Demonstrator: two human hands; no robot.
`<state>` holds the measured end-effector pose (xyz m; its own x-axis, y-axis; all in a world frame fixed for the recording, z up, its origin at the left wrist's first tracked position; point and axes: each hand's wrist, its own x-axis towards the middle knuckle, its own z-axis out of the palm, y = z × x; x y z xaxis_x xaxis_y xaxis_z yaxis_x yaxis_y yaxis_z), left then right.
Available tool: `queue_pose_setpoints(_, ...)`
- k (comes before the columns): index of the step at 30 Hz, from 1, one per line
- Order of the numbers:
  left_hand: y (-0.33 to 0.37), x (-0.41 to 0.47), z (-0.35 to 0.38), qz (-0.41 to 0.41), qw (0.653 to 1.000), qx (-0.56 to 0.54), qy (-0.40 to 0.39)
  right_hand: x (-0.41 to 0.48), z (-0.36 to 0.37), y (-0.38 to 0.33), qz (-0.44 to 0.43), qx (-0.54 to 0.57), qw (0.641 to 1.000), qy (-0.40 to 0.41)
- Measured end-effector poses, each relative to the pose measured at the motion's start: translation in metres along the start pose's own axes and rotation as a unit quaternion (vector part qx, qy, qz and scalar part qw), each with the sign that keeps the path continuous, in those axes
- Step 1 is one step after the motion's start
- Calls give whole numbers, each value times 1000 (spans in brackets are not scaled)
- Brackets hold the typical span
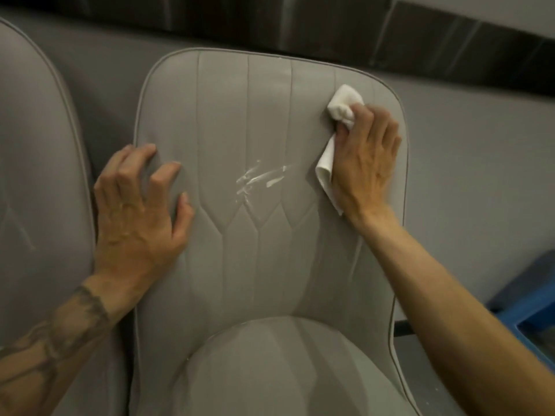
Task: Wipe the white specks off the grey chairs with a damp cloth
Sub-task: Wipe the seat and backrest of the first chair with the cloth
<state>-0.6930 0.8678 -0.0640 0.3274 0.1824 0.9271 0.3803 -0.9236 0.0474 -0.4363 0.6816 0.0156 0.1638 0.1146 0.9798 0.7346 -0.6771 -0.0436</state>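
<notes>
Grey wall (480, 151) behind. Clamping cloth (342, 106) in right hand (365, 163), bracing chair (270, 109) with spread left hand (135, 211); drag firmly across white smears (258, 177).

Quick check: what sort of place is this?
Indoors, perhaps a dining or waiting area: a grey padded chair beside a second grey chair, a grey wall with a dark band behind.
</notes>
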Motion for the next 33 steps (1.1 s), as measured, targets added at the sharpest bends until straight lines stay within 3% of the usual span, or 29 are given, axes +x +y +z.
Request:
queue_pose_setpoints(2,0,-1,1,2,1000,-4,1,-26,-1,-17,35,12,999,-1)
queue_pose_setpoints(5,-1,-1,1,4,1000,-8,4,-68,-14,-19,-61,40,993,-90)
queue_pose_setpoints(7,-2,-1,2,6,1000,-11,10,-45,-16,2,-110,22,990,-83)
queue_pose_setpoints(12,-2,-2,5,7,1000,-10,15,25,-3,15,68,-51,995,44)
queue_pose_setpoints(17,-2,-1,4,12,1000,-11,15,-36,-6,-2,-61,31,997,-39)
queue_pose_setpoints(21,-2,-2,5,11,1000,-12,14,23,-5,13,28,43,998,42)
queue_pose_setpoints(24,-2,-2,5,11,1000,-14,16,39,-6,19,81,12,995,49)
queue_pose_setpoints(33,-3,-2,6,13,1000,-12,19,-20,-10,17,-75,7,996,-41)
